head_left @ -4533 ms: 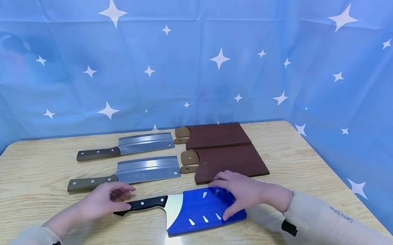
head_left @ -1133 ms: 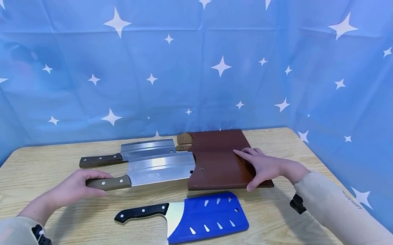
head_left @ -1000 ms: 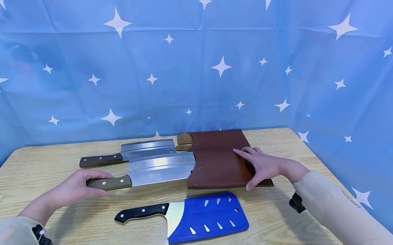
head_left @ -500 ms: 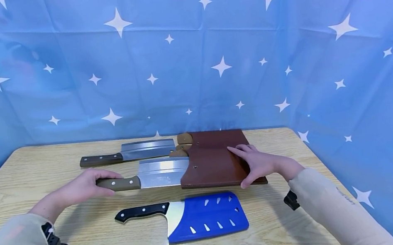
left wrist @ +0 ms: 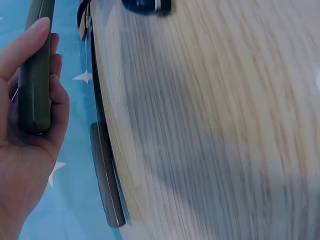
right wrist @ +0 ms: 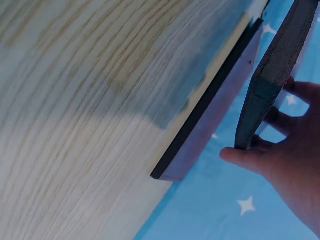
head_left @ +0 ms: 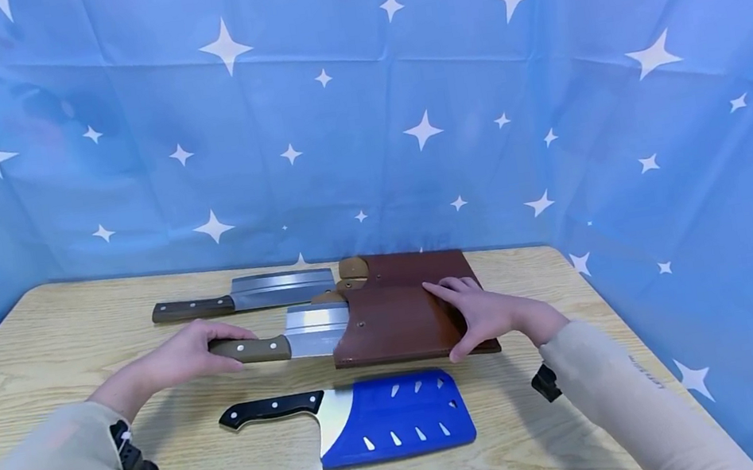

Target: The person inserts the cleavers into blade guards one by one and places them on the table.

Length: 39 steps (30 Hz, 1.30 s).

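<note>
Mid-table, my left hand [head_left: 184,358] wraps the cleaver [head_left: 283,343] handle, blade partly inside the brown sheath [head_left: 396,324]. My right hand [head_left: 478,315] pinches the sheath's right end, bracing it against the push.

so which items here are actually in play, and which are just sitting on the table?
In play:
- left hand gripping the olive-handled cleaver
- right hand holding the near brown sheath, blade partly inside

Lying about:
- far cleaver, bare
- far brown sheath
- black-handled cleaver in its blue guard
- table
</note>
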Available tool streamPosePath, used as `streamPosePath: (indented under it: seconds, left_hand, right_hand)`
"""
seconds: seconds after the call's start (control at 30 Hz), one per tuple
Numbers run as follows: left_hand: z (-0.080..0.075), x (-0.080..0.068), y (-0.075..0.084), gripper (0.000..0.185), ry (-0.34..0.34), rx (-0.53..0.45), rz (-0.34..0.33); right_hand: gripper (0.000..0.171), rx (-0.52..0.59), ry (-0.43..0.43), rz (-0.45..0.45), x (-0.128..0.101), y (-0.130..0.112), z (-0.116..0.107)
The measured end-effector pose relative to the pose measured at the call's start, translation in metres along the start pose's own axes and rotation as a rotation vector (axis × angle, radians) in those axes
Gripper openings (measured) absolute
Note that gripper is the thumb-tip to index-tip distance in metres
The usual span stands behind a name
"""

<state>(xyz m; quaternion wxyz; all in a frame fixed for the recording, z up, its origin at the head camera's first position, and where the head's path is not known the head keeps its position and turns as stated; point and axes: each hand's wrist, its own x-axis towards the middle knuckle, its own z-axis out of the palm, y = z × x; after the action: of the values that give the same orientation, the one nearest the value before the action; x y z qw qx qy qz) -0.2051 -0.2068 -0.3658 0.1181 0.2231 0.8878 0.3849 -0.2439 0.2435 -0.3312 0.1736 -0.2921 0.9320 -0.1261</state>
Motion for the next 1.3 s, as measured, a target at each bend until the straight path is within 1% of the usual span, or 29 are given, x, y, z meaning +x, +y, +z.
streamPosePath:
  seconds: [0.23, 0.3, 0.57, 0.7, 0.8, 0.93, 1.03, 1.13, 1.17, 1.3]
  left_hand:
    - [0.007, 0.006, 0.007, 0.042, 0.005, 0.004, 0.048]
    - [0.008, 0.009, 0.010, 0.042, 0.011, 0.020, 0.053]
    - [0.017, 0.022, 0.018, 0.041, -0.006, -0.004, 0.069]
    - [0.021, 0.028, 0.020, 0.039, -0.003, -0.008, 0.094]
    - [0.022, 0.030, 0.020, 0.038, 0.002, -0.018, 0.093]
    - [0.021, 0.032, 0.020, 0.038, 0.000, -0.042, 0.064]
    - [0.022, 0.034, 0.022, 0.039, 0.008, -0.043, 0.054]
    - [0.024, 0.038, 0.026, 0.040, 0.018, -0.034, 0.059]
    - [0.024, 0.039, 0.028, 0.041, 0.020, -0.027, 0.069]
    - [0.027, 0.043, 0.033, 0.042, 0.020, -0.029, 0.084]
  right_hand:
    - [0.115, -0.005, 0.000, 0.000, 0.005, -0.006, 0.001]
    - [0.114, -0.011, 0.002, -0.001, 0.007, -0.006, 0.001]
    - [0.114, -0.034, 0.003, -0.005, 0.013, -0.013, 0.001]
    - [0.114, -0.049, 0.006, -0.014, 0.014, -0.016, 0.000]
    - [0.115, -0.057, 0.013, -0.019, 0.015, -0.016, 0.000]
    - [0.114, -0.050, 0.021, -0.021, 0.017, -0.015, 0.000]
    - [0.113, -0.037, 0.022, -0.018, 0.020, -0.017, 0.000]
    - [0.113, -0.031, 0.019, -0.024, 0.023, -0.022, 0.000]
    - [0.113, -0.031, 0.017, -0.027, 0.024, -0.024, -0.001]
    - [0.114, -0.050, 0.024, -0.031, 0.029, -0.027, 0.000]
